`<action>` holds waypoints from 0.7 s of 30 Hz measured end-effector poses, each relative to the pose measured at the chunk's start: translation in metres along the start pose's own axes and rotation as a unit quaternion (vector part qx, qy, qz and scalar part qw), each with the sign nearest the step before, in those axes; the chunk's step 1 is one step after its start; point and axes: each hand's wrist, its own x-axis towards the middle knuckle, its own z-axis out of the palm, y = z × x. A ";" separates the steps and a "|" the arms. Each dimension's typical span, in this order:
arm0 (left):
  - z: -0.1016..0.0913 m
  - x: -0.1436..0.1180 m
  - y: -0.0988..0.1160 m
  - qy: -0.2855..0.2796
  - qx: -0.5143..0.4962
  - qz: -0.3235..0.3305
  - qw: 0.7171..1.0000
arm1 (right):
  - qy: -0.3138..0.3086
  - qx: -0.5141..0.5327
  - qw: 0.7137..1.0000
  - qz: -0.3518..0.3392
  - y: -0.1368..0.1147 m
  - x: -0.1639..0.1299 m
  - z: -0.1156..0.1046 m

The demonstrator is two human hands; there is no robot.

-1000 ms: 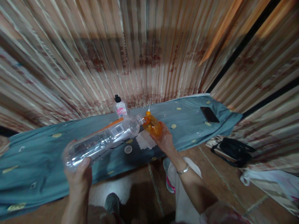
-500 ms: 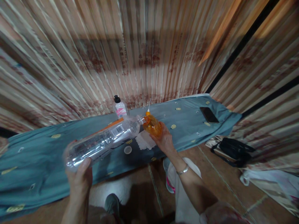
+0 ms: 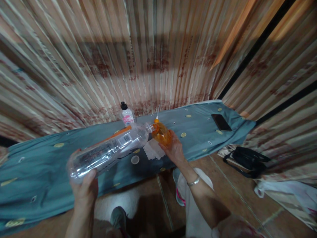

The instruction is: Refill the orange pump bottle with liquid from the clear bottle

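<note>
clear btl point(image 3: 106, 152) at orange btl point(image 3: 160, 134)

Teal patterned cloth point(image 3: 195, 130) covers the bench — on it, a black-capped bottle point(image 3: 127, 117), pale paper point(image 3: 154, 150), round cap point(image 3: 135, 160), dark phone point(image 3: 221, 122).

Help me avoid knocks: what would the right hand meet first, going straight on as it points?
Past the amber bottle in the right hand, probably the neck of the clear bottle, though depth is unclear.
</note>
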 end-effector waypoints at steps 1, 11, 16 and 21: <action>0.000 0.000 0.000 -0.002 -0.003 0.002 1.000 | 0.000 0.001 1.000 -0.003 0.000 0.000 0.000; 0.000 -0.002 0.002 0.001 -0.015 -0.010 1.000 | 0.006 -0.008 1.000 -0.009 0.001 0.000 0.000; 0.000 0.000 0.002 0.011 -0.030 -0.024 0.999 | 0.003 -0.012 1.000 -0.001 0.000 0.000 -0.001; 0.000 -0.001 0.005 0.004 -0.051 -0.033 0.998 | 0.008 -0.007 1.000 -0.010 -0.001 -0.001 -0.002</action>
